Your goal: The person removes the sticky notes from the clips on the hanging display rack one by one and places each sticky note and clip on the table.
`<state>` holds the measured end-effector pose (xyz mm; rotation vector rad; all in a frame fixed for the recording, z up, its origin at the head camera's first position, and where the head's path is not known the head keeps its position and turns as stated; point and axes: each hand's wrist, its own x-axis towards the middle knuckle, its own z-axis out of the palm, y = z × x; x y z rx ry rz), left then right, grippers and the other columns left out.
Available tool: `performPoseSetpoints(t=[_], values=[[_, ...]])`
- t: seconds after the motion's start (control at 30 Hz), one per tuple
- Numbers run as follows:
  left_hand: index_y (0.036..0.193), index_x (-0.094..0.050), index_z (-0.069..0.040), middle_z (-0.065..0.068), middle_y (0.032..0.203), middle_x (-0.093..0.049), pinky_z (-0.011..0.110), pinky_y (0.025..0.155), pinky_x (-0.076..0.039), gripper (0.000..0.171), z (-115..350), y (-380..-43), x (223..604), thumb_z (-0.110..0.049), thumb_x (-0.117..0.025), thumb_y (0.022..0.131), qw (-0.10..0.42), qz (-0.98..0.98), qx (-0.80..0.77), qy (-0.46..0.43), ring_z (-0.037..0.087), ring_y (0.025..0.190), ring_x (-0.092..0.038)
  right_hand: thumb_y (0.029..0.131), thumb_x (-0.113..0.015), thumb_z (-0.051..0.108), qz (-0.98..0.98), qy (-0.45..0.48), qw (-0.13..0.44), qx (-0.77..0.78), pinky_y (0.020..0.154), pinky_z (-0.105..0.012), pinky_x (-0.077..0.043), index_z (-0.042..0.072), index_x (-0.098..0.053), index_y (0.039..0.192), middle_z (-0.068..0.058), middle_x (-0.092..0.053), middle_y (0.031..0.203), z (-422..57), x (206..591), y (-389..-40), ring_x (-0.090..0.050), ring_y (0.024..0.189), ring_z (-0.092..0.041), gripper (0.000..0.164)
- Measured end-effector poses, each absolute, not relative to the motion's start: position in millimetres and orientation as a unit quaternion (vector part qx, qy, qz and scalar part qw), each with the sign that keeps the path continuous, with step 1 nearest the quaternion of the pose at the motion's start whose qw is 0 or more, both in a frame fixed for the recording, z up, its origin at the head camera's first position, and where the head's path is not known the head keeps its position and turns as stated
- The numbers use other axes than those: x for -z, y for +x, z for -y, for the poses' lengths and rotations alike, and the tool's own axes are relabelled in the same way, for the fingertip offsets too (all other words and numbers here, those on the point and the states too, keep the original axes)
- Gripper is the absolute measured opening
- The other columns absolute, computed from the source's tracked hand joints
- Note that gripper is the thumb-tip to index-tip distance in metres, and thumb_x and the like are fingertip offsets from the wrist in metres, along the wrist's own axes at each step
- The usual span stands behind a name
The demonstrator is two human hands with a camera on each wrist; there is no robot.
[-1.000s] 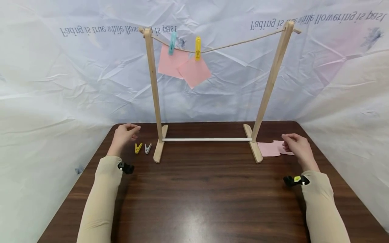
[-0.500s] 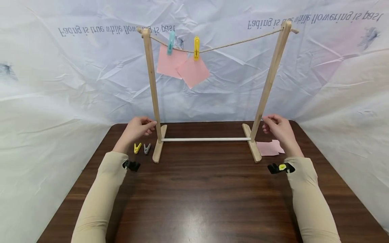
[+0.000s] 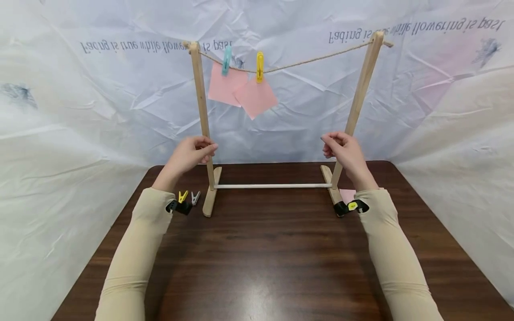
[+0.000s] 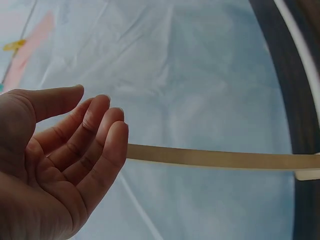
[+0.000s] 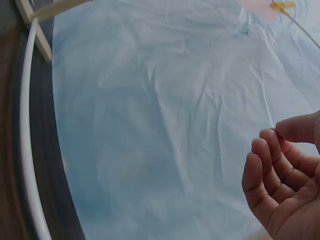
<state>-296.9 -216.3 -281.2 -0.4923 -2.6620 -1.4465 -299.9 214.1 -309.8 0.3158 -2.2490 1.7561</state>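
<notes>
My left hand (image 3: 192, 154) hovers beside the frame's left wooden post (image 3: 202, 98). Its fingers are loosely curled, and the left wrist view shows nothing in the palm. Near the right post (image 3: 361, 93), my right hand (image 3: 344, 154) is raised with thumb and index finger close together; no object shows between them. A twine line (image 3: 309, 61) joins the post tops. From it hang two pink paper squares (image 3: 225, 89), overlapping, under a turquoise clothespin (image 3: 226, 62) and a yellow clothespin (image 3: 260, 67).
A small yellow clothespin (image 3: 182, 196) and a grey clothespin (image 3: 195, 198) lie on the brown table (image 3: 257, 249), left of the frame. Pink paper (image 3: 346, 195) at the right is mostly hidden by my forearm. A white rod (image 3: 273, 186) joins the frame's feet.
Both hands have risen and moved inward from the table's sides toward the posts. The hanging papers and the clothespins have stayed in place.
</notes>
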Motion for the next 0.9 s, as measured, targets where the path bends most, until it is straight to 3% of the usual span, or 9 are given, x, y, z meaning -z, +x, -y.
performPoseSetpoints(t=[0.27,0.53,0.9], values=[[0.110,-0.070,-0.002,0.012,0.091,-0.069,0.038,0.073,-0.060,0.030,216,-325,251,-0.031,-0.065,0.101,0.064,0.858,0.466,-0.204,0.040,0.082,-0.065,0.100,-0.064,0.037,0.760,0.138,0.150,-0.617,0.080,-0.030,-0.057,0.007,-0.068,0.113,-0.007,-0.067,0.091,-173,292,-324,-0.067,0.085,-0.018,0.033],[0.113,-0.070,0.000,0.011,0.092,-0.070,0.033,0.069,-0.059,0.031,201,-319,213,-0.028,-0.066,0.100,0.098,0.851,0.459,-0.235,0.018,0.072,-0.065,0.101,-0.063,0.034,0.727,0.171,0.157,-0.646,0.082,-0.030,-0.057,0.007,-0.068,0.114,-0.004,-0.070,0.098,-142,281,-341,-0.068,0.092,-0.017,0.030],[0.112,-0.072,-0.005,0.011,0.097,-0.070,0.029,0.074,-0.057,0.028,168,-309,166,-0.030,-0.067,0.099,0.139,0.847,0.440,-0.264,0.022,0.077,-0.066,0.102,-0.061,0.035,0.690,0.180,0.118,-0.691,0.089,-0.036,-0.056,-0.001,-0.056,0.134,-0.013,-0.070,0.116,-103,272,-343,-0.068,0.104,-0.027,0.048]])
